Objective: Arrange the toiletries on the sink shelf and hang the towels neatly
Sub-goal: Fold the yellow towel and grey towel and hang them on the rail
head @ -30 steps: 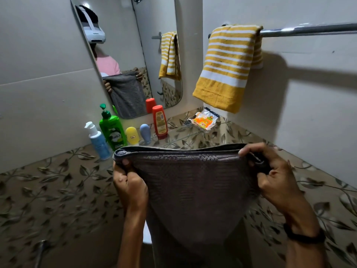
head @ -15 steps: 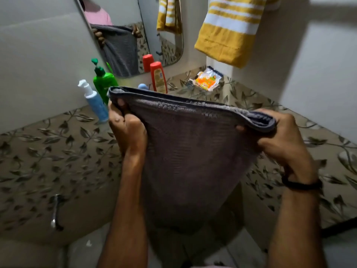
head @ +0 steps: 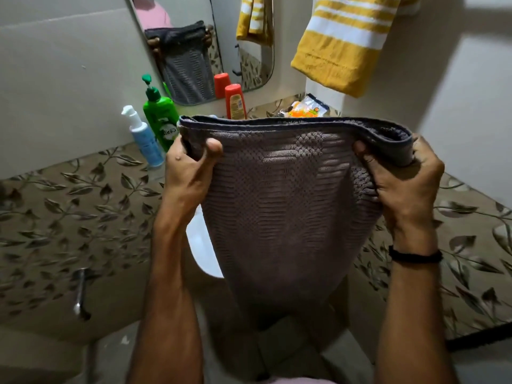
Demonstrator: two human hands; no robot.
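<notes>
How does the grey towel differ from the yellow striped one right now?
The grey towel is plain with a woven texture; the yellow towel has white stripes. The grey towel is gripped at its top edge by the left hand and right hand; the yellow towel hangs at the wall, untouched. Both hang downward.

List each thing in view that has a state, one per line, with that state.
grey towel, folded double, hanging from both hands
left hand, grips the towel's top left corner
right hand, grips its top right corner
yellow striped towel, hanging, top out of view
green pump bottle, upright
blue pump bottle, upright
orange bottle, upright
packet, lying flat
</notes>
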